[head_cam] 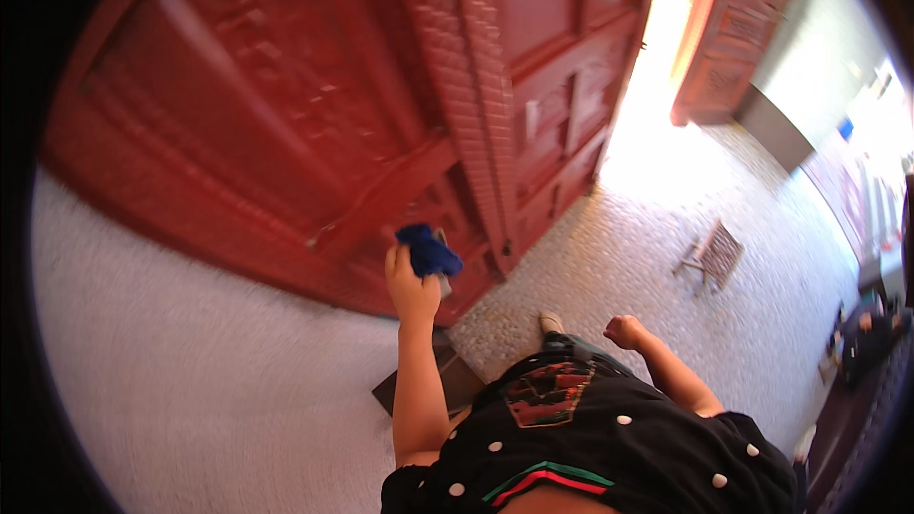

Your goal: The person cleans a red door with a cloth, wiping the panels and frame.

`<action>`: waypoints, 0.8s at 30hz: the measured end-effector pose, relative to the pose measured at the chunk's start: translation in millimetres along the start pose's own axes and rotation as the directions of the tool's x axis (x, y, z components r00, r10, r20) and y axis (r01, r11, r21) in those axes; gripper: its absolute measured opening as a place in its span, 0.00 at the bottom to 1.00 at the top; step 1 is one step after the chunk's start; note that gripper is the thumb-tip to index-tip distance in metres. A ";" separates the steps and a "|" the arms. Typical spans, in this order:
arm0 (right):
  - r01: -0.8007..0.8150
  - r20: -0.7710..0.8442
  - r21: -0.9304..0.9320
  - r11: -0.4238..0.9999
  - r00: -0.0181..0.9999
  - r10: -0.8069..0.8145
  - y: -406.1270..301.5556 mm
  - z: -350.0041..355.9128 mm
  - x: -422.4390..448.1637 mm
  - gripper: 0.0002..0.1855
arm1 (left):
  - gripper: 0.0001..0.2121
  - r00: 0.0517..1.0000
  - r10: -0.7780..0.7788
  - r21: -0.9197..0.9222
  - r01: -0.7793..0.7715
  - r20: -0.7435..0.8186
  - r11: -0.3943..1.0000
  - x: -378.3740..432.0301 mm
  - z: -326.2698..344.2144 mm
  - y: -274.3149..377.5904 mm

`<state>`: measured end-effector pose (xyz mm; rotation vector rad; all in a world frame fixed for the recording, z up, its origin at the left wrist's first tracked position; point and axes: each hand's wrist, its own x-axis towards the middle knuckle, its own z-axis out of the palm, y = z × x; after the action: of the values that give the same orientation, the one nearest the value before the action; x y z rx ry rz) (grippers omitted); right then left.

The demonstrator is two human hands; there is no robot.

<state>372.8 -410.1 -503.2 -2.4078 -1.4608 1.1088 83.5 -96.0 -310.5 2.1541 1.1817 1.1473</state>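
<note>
A blue cloth [428, 250] is bunched in my left hand [413, 289], which reaches forward. The hand is before the lower part of a carved red wooden door [285, 121]; whether the cloth touches the panel cannot be told. Something pale, perhaps a second cloth, shows beneath the blue one. My right hand [625, 332] hangs beside my body with its fingers curled and nothing visible in it.
A small folding stool [717, 257] stands on the pebbled floor [628, 243] at the right. Bright light enters through the doorway, past another carved red door leaf [739, 36]. A person in dark clothing [867, 343] is at the far right. Dark tiles [457, 371] line the wall base [214, 371].
</note>
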 end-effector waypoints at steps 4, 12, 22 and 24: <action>-0.471 0.071 0.606 0.641 0.835 0.546 112.1 88.0 -63.4 0.09 | 0.23 0.938 -0.092 0.100 0.062 0.333 0.993 -55.9 58.7 -49.2; -0.464 0.275 0.882 -0.077 0.375 0.885 134.1 213.1 -242.0 0.07 | 0.24 0.198 -0.630 0.596 0.205 0.751 0.776 -192.3 63.4 -147.6; -0.740 0.462 0.652 0.163 0.558 0.689 121.8 247.5 -245.8 0.10 | 0.17 -0.042 -0.782 0.644 0.595 0.622 0.480 -293.7 50.3 -183.4; -0.725 0.335 0.551 0.414 0.647 0.685 169.6 215.9 -216.2 0.10 | 0.16 -0.019 -0.797 0.513 0.774 0.604 0.371 -294.5 61.2 -153.8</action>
<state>300.2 -730.8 -621.5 -2.4082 0.1479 1.4891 -27.7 -257.3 -585.7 1.1552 1.5198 -0.4200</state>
